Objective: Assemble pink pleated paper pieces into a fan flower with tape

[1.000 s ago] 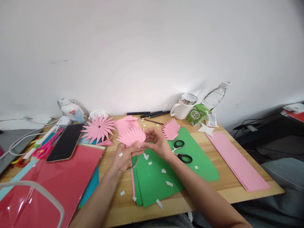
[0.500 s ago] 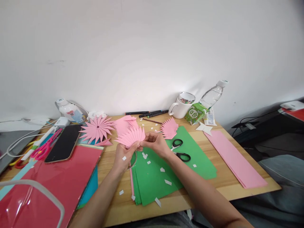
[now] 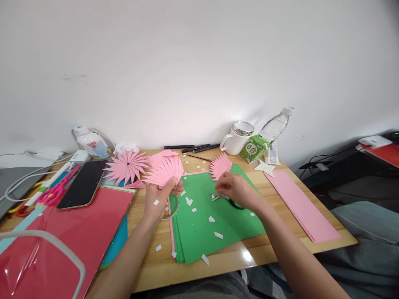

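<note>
My left hand [image 3: 159,196] grips a fan of pink folded paper [image 3: 166,170] at its base, thumb on top, points spread outward. A white scrap [image 3: 156,202] sticks to the back of that hand. My right hand [image 3: 237,189] is over the green paper [image 3: 199,232], its fingers curled together; what they hold, if anything, is hidden. Beneath it lie black-handled scissors [image 3: 238,206], mostly covered. Just behind my right hand is a second pink pleated fan [image 3: 220,167]. A full pink pleated rosette [image 3: 128,163] lies left of the held fan.
White scraps [image 3: 211,219] dot the green paper. Markers [image 3: 201,148], a white mug [image 3: 236,139], a green box [image 3: 254,148] and a tilted bottle [image 3: 274,126] stand along the wall. Left are a phone [image 3: 82,185] and pink scissors [image 3: 58,187]; right, pink strips [image 3: 304,207].
My right hand has left the pink fan and moved right, over the black-handled scissors. The fan stays in my left hand, slightly shifted to the left.
</note>
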The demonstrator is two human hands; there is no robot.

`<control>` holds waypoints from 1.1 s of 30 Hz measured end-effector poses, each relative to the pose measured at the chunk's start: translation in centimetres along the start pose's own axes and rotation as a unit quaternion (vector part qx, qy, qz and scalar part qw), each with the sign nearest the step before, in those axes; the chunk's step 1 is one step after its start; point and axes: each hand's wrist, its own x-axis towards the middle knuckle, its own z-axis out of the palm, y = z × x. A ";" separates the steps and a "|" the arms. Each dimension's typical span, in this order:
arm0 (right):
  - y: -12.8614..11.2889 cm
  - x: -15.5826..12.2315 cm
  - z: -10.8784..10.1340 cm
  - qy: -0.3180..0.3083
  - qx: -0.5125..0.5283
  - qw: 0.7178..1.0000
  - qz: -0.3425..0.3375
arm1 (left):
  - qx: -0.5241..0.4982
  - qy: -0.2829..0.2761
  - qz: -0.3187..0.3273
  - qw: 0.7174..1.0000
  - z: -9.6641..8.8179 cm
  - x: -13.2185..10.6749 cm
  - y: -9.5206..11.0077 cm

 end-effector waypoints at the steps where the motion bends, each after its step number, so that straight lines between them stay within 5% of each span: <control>1: 0.3 -0.6 0.5 -0.017 -0.017 1.000 0.001 | 0.001 -0.001 -0.001 1.000 0.0 -0.1 0.1; 8: 1.1 -2.0 3.5 -0.029 -0.039 0.999 -0.014 | 0.007 -0.021 -0.007 1.000 0.4 -0.3 0.0; 17: 0.2 -1.9 3.6 -0.044 -0.120 0.992 0.021 | 0.042 -0.049 -0.009 0.998 0.3 -0.2 -0.5; 33: 0.5 -1.3 6.0 0.029 -0.193 0.980 0.028 | 0.023 -0.074 -0.039 0.996 0.4 -0.5 -0.6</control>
